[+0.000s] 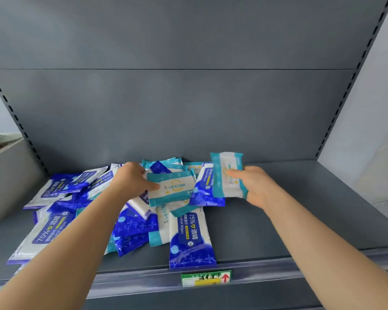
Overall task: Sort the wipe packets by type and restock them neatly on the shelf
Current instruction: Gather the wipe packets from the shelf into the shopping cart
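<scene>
Grey shelf with a messy pile of wipe packets on its left and middle, dark blue alcohol ones mixed with teal ones. Left hand grips a teal packet on top of the pile, thumb on its face. Right hand holds a second teal packet upright, lifted just right of the pile. One blue packet lies at the front edge, above a green price label.
</scene>
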`<state>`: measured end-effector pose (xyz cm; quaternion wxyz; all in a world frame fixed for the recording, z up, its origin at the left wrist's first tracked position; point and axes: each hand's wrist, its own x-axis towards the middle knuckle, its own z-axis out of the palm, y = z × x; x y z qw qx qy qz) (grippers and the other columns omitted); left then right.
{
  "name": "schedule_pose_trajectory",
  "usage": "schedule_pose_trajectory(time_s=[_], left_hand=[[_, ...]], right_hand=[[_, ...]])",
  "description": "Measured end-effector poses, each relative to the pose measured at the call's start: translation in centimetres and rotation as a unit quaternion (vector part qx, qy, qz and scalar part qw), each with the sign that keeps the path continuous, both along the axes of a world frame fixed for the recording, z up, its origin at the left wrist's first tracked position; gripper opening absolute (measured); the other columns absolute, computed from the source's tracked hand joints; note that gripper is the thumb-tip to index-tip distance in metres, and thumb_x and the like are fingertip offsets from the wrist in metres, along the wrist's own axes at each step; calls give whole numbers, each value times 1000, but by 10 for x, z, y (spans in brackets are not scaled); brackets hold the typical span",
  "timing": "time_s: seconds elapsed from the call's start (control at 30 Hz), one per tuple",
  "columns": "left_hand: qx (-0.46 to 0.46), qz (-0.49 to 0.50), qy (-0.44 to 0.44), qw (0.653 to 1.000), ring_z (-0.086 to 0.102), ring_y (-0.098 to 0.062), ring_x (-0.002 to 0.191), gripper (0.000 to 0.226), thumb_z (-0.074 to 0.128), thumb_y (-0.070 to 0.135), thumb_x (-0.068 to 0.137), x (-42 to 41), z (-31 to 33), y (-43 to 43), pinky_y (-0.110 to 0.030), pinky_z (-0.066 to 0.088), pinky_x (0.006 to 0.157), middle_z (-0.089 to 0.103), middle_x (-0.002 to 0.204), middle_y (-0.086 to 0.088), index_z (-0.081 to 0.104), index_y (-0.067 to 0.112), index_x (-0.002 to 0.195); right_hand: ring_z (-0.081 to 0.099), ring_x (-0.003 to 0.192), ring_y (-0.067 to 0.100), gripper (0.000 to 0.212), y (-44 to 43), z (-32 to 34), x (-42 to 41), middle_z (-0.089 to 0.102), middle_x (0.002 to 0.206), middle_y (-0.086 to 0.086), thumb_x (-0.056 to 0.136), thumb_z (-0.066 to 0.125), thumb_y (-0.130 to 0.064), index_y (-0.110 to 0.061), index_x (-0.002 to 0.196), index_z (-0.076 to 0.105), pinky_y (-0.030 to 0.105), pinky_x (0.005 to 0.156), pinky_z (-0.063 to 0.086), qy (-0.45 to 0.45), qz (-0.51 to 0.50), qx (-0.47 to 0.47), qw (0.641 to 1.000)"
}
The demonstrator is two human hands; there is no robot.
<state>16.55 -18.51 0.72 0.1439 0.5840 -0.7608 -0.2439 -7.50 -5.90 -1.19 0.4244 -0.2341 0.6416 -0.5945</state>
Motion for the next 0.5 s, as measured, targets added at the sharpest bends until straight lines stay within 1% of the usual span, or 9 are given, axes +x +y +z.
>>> schedule_pose_trajectory(time_s=[0.07, 0.1, 0.13, 0.17, 0.2, 0.27, 0.37, 0.43, 0.5], left_hand=[[25, -4, 47, 999, 62, -26, 93, 39, 73, 18, 80, -2, -1, 5, -38, 53, 84, 66, 104, -9, 64, 5, 116], [46, -6, 73, 996, 63, -25, 91, 28, 69, 14, 83, -3, -2, 8, -40, 54, 86, 67, 100, -8, 66, 6, 110], [73, -7, 104, 992, 63, -23, 89, 21, 64, 10, 86, -3, -3, 11, -40, 54, 85, 66, 98, -6, 64, 10, 107], [104, -6, 140, 985, 61, -20, 85, 22, 60, 7, 89, -4, -3, 14, -38, 55, 82, 63, 96, -5, 60, 14, 109], [140, 0, 182, 973, 60, -17, 82, 27, 57, 4, 90, -4, -2, 18, -36, 55, 79, 61, 96, -4, 56, 18, 113], [203, 13, 262, 943, 61, -17, 82, 30, 54, 0, 92, -2, -1, 21, -37, 56, 79, 59, 101, -6, 54, 17, 118], [238, 45, 371, 897, 65, -27, 91, 29, 54, -3, 93, -2, 0, 24, -44, 55, 86, 63, 111, -14, 55, 8, 119], [237, 52, 405, 882, 66, -28, 90, 20, 55, 0, 93, -3, 3, 29, -44, 56, 83, 65, 109, -15, 58, 8, 111], [243, 39, 432, 868, 66, -24, 84, 9, 54, 2, 94, -3, 9, 37, -39, 59, 75, 66, 101, -11, 58, 9, 97]], right_hand=[[69, 72, 28, 21, -5, -14, 12, 71, 88, 18, 83, 67, 1, 9, 103, 64, 45, 75, 58, 33, 37, 57, 997], [69, 76, 29, 24, -7, -19, 16, 71, 93, 19, 82, 69, -1, 7, 104, 64, 47, 79, 57, 57, 52, 77, 994], [70, 80, 29, 24, -9, -21, 20, 72, 96, 17, 83, 70, -5, 3, 104, 65, 48, 81, 57, 82, 63, 89, 991], [70, 84, 28, 24, -11, -21, 22, 72, 97, 14, 83, 71, -9, -2, 104, 64, 48, 83, 56, 104, 72, 91, 988], [70, 87, 27, 25, -12, -19, 24, 72, 98, 11, 83, 72, -13, -7, 104, 62, 48, 83, 56, 122, 81, 89, 985], [70, 90, 25, 27, -13, -14, 27, 71, 99, 8, 83, 73, -16, -15, 104, 56, 46, 82, 57, 129, 100, 85, 983], [70, 88, 24, 29, -11, -7, 31, 70, 101, 10, 85, 71, -13, -13, 108, 54, 44, 77, 58, 90, 114, 76, 986], [70, 84, 23, 27, -7, 0, 32, 70, 99, 10, 86, 70, -12, -10, 109, 56, 41, 72, 58, 83, 110, 69, 988], [70, 82, 23, 23, 0, 9, 30, 71, 98, 11, 86, 69, -11, -9, 108, 59, 41, 71, 58, 76, 102, 50, 991]])
